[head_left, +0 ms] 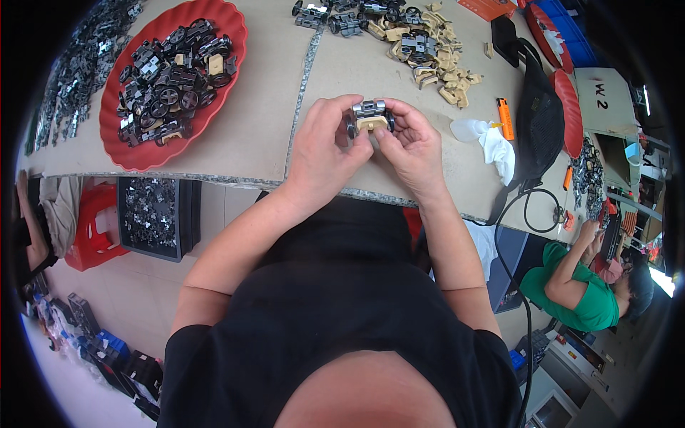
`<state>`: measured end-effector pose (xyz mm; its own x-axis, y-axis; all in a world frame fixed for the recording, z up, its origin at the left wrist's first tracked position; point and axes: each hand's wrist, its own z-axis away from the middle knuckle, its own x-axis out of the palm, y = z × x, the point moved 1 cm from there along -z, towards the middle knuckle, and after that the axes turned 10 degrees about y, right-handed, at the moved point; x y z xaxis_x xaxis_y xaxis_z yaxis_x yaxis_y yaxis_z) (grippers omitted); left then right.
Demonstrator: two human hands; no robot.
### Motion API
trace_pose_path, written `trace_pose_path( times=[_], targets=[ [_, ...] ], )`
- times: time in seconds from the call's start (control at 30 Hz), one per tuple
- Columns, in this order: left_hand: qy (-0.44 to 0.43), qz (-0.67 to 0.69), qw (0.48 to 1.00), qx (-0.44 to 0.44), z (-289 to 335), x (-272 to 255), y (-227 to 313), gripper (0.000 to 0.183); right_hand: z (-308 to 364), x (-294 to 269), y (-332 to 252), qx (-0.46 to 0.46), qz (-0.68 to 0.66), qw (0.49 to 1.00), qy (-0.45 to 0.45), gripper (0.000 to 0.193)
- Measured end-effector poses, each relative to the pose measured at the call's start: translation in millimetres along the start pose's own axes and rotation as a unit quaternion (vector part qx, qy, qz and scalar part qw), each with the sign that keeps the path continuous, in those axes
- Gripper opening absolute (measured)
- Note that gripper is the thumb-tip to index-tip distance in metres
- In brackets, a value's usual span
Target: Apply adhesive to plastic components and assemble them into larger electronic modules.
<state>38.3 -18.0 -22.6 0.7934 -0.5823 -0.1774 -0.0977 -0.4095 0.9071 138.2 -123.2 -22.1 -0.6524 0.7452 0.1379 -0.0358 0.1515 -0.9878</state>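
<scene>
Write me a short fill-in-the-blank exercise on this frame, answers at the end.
1. Counting the left hand and right hand, the wheeled assembly is held by ____ hands.
2. The scalloped bowl heaped with parts is coloured ____.
3. The white cloth lies on the person's ____ side.
4. The seated co-worker wears a ____ top.

Missing words: two; red; right; green.

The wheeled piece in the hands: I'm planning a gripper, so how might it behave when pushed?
The wheeled piece would probably roll, given its black wheels. It seems stiff, showing no bend between left hand and right hand.
</scene>
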Motion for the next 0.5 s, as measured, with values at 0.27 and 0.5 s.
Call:
trace_pose_path(
  times=[0.27,0.5],
  targets=[
    [-0.010,0.041,0.999,-0.018,-1,4,-6,0.043,-1,-1,-4,0.029,-0.010,0.999,-0.014,0.037],
    [-0.046,0.063,0.995,-0.067,1,4,-11,0.040,0,-3,0,0.040,-0.034,0.998,-0.018,0.037]
  ],
)
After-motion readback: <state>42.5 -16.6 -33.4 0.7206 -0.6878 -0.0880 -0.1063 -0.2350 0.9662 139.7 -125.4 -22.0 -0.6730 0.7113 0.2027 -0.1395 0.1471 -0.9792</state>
